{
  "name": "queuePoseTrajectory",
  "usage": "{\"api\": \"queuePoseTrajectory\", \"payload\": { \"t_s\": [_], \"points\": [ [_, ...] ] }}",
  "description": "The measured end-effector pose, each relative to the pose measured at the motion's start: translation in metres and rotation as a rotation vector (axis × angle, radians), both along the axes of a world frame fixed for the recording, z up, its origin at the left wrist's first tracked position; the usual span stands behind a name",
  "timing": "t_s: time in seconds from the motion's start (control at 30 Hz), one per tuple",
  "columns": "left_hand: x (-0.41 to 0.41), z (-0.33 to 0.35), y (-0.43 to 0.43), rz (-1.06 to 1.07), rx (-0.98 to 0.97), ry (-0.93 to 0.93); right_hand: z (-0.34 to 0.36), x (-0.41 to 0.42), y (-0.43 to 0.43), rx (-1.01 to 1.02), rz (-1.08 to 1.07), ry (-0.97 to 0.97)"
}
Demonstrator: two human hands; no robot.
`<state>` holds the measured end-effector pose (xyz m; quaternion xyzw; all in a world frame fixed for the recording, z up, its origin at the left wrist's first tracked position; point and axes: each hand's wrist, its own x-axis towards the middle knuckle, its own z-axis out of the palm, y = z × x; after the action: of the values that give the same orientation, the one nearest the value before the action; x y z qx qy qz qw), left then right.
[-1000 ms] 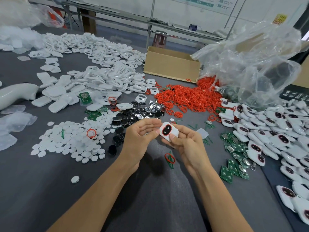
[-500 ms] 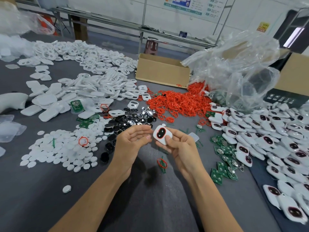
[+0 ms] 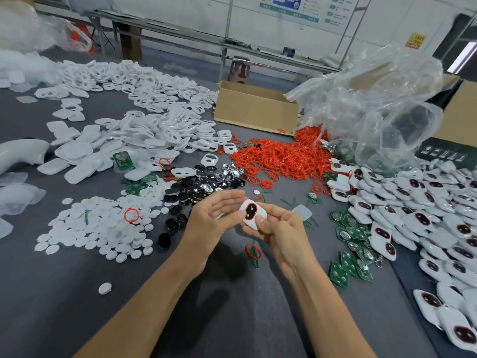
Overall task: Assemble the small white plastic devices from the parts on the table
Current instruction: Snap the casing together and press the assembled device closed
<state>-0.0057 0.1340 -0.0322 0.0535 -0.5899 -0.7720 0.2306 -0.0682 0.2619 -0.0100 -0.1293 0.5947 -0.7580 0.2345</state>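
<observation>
While the right hand (image 3: 280,229) grips the white device (image 3: 251,213) at frame centre, the left hand (image 3: 214,218) lies straight-fingered beside it, thumb touching; the wall poster (image 3: 289,6), top centre, is too blurred to read.

Glossy white plastic device (image 3: 251,214); matt grey table (image 3: 64,293); crinkled clear plastic bag (image 3: 374,104).

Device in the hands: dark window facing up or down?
Up: the device, held in the right hand, shows its red-rimmed window.
</observation>
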Motion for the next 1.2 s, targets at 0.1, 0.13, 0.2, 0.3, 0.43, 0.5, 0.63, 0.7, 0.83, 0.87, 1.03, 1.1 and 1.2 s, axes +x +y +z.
{"api": "queuePoseTrajectory", "payload": {
  "t_s": [0.1, 0.13, 0.2, 0.3, 0.43, 0.5, 0.63, 0.7, 0.83, 0.87, 1.03, 1.1, 1.2],
  "points": [
    [0.001, 0.001, 0.004, -0.097, -0.042, 0.004, -0.001, 0.001, -0.001, -0.064, 0.071, -0.011],
    [0.001, 0.001, 0.004, -0.109, -0.039, 0.007, -0.001, 0.001, -0.002, -0.08, 0.097, -0.016],
    [0.001, 0.002, 0.005, -0.12, -0.031, 0.019, 0.0, 0.002, -0.003, -0.113, 0.133, -0.026],
    [0.002, 0.001, 0.002, -0.144, 0.009, 0.053, 0.001, 0.003, -0.003, -0.176, 0.164, -0.046],
    [0.001, 0.0, -0.001, -0.184, 0.151, 0.077, 0.005, 0.003, 0.001, -0.252, 0.221, -0.066],
    [0.0, 0.001, -0.001, -0.181, 0.216, 0.078, 0.006, 0.003, 0.001, -0.266, 0.229, -0.054],
    [-0.002, 0.003, -0.002, -0.184, 0.292, 0.072, 0.006, 0.004, -0.001, -0.218, 0.172, 0.051],
    [-0.002, 0.003, -0.002, -0.191, 0.306, 0.078, 0.006, 0.004, -0.001, -0.178, 0.146, 0.115],
    [-0.002, 0.001, -0.004, -0.218, 0.327, 0.079, 0.006, 0.006, -0.002, -0.177, 0.129, 0.182],
    [-0.002, 0.0, -0.004, -0.237, 0.315, 0.08, 0.007, 0.007, -0.002, -0.177, 0.121, 0.216],
    [-0.004, 0.0, 0.002, -0.289, 0.204, -0.001, 0.001, 0.008, -0.004, 0.143, -0.15, 0.638],
    [-0.005, -0.001, 0.003, -0.23, 0.185, -0.039, -0.001, 0.01, -0.004, 0.214, -0.31, 0.805],
    [-0.006, 0.0, -0.001, -0.072, 0.256, -0.063, -0.003, 0.009, 0.001, 0.353, -0.426, 1.056]
  ]
}}
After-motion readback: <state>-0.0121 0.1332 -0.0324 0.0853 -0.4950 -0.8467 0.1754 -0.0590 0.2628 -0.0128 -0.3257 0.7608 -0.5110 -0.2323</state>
